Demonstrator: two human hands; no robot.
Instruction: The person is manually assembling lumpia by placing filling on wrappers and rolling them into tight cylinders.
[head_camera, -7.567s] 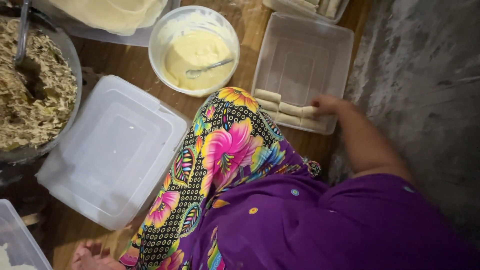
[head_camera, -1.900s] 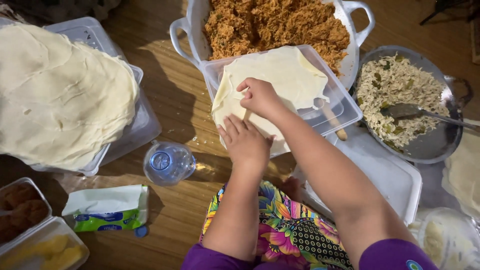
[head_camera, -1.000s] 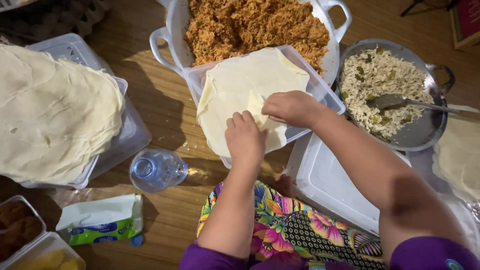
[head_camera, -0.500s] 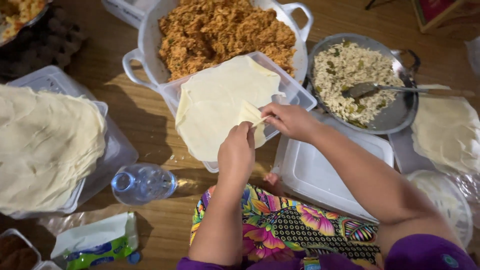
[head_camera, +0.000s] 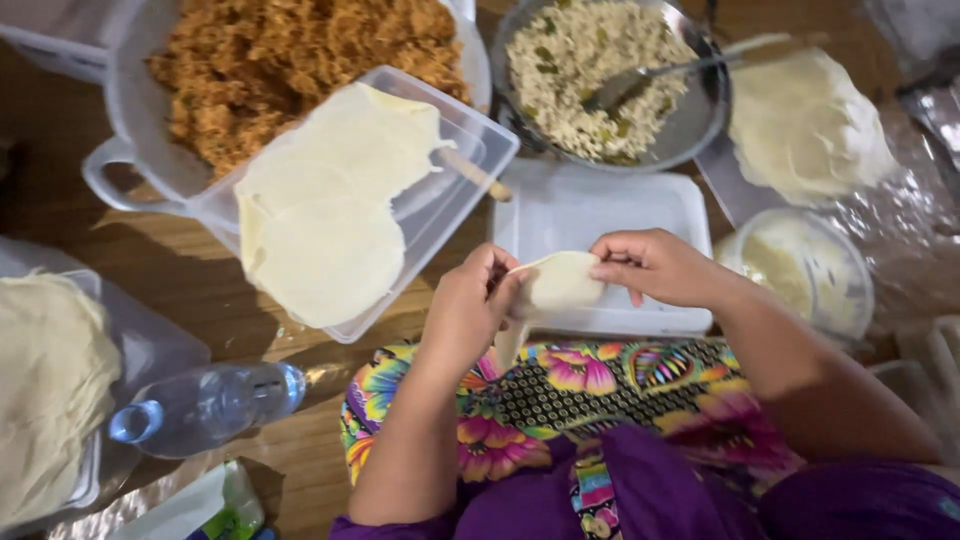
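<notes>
The left hand (head_camera: 470, 310) and right hand (head_camera: 655, 265) each pinched an edge of a thin, limp pastry wrapper (head_camera: 560, 285), held above the near edge of the white lid (head_camera: 600, 215) (light, soft and likely easily torn, best gripped by its rim).

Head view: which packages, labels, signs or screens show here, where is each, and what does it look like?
Packet: bottom left edge, flat soft pouch, white with green and blue print, partly cut off.
Bottle: lying on the table left of the left hand, clear plastic, blue cap, no label visible.
No signs or screens.
</notes>
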